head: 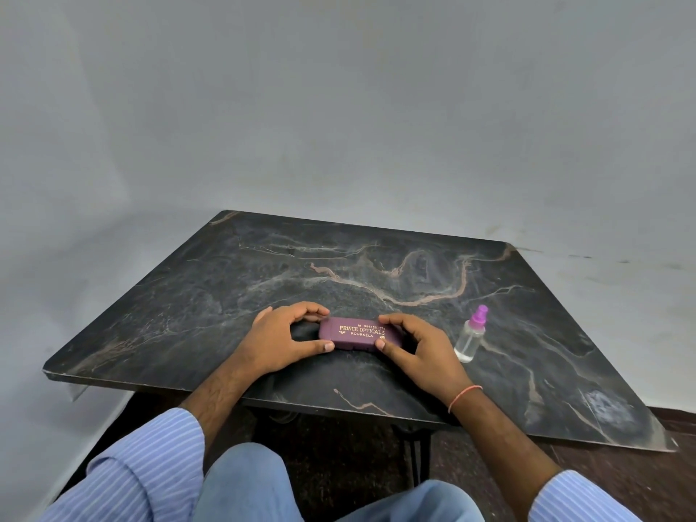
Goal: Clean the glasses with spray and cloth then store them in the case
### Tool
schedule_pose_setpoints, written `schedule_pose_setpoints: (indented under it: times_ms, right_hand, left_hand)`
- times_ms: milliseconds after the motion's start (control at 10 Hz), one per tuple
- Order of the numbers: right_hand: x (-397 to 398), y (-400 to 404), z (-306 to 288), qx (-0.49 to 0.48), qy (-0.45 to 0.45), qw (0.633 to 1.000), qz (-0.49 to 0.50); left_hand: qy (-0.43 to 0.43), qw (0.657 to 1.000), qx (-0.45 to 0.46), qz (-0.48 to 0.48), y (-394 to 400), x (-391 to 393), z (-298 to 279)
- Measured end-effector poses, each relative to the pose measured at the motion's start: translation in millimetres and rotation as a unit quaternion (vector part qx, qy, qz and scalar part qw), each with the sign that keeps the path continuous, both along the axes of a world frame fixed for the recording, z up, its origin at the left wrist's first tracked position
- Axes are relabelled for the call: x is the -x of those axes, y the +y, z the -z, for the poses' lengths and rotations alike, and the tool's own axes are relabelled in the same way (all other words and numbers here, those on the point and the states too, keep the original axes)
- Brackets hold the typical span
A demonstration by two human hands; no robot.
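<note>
- Case (356, 334): purple, closed, flat on the table (226, 280) near its front edge; looks rigid, light and smooth, best gripped at the short ends.
- My left hand (280, 340) and right hand (422, 346): fingers pinch each end.
- Spray bottle (470, 335): upright, just right; likely light, easily tipped.
- Glasses, cloth: not visible.

The single head-worn view looks forward and down, close over a dark marble table (233, 280) against a wall (339, 107).
</note>
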State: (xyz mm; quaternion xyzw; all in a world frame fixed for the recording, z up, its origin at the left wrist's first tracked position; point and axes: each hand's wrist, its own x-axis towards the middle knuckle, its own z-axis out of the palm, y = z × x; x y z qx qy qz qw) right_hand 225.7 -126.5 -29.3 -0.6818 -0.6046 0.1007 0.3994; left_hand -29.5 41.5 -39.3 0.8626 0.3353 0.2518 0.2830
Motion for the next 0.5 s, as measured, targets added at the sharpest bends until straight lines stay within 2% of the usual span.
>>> schedule_pose_setpoints:
  times_ms: [100,200,400,500]
  right_hand:
    - [4.5,-6.8,-5.2,0.023,-0.035,0.999,-0.002]
    - [7.3,-16.9,-5.1,0.072,-0.102,0.992,0.013]
    - [11.9,-38.0,-4.3,0.162,-0.186,0.967,0.057]
    - [11.7,-38.5,-5.3,0.187,-0.222,0.955,0.067]
  left_hand:
    - [0.012,1.000,-0.007,0.004,-4.6,1.7,-3.0]
    - [0.070,0.997,-0.030,0.005,-10.5,2.2,-4.9]
    - [0.254,0.963,-0.096,-0.001,-28.9,-1.1,-7.3]
    - [0.276,0.956,-0.100,-0.009,-35.7,0.4,-9.5]
